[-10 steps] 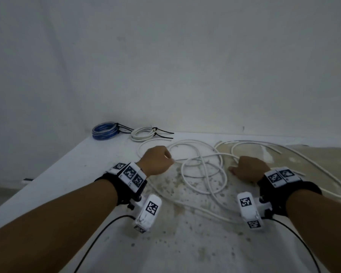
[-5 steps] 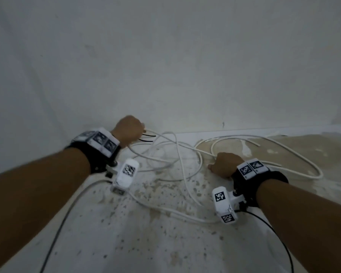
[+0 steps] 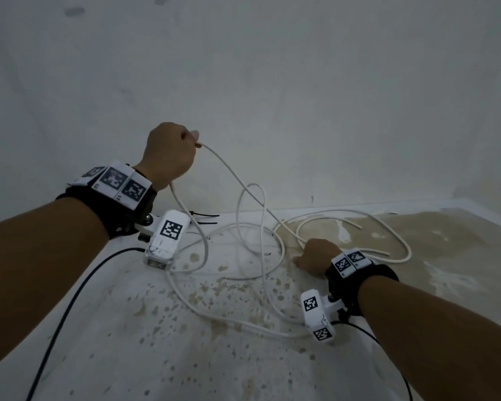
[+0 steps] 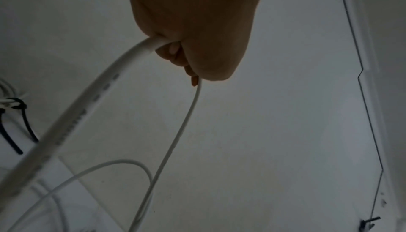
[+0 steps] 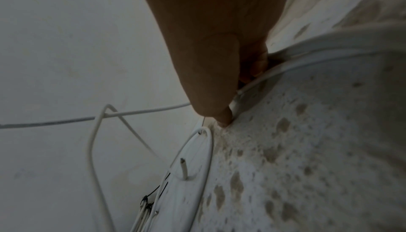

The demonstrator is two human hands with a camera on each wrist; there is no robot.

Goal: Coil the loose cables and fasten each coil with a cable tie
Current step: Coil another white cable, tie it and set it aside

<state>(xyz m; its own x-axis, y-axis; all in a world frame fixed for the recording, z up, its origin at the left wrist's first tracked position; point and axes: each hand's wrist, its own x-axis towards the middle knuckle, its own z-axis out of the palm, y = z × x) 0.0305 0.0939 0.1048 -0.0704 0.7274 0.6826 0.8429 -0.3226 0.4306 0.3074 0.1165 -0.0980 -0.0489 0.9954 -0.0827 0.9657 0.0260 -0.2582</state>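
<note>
Head view looks down over table [image 3: 185, 357]; wrist views close, sharing it.

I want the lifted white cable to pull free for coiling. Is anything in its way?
Yes. The white cable held up by the left hand crosses other loops on the table, and the right hand holds it down.

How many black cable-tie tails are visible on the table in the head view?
2. Both lie near the far edge of the table, beside the left wrist camera: one tail, and a second tail just nearer. That camera and the wrist may hide more.
</note>
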